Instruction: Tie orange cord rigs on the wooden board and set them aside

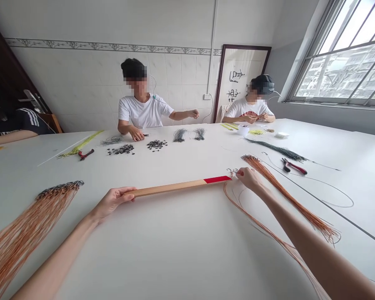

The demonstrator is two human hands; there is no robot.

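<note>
A long wooden stick [175, 187] with a red end lies flat across the white table [175, 246]. My left hand [114, 200] grips the stick's plain left end, fingers curled over it. My right hand [249, 177] pinches thin orange cords [268, 233] at the stick's red end, beside small metal loops [231, 171]. The cords trail back under my right forearm toward the table's near edge.
Orange cord bundles lie at far left [21, 233] and right [293, 200]. Red-handled pliers [293, 166] sit by a dark cord bundle [278, 149]. Across the table two people [143, 108] work among black parts [156, 144]; other pliers [85, 154] and a sleeve [25, 121] are at left.
</note>
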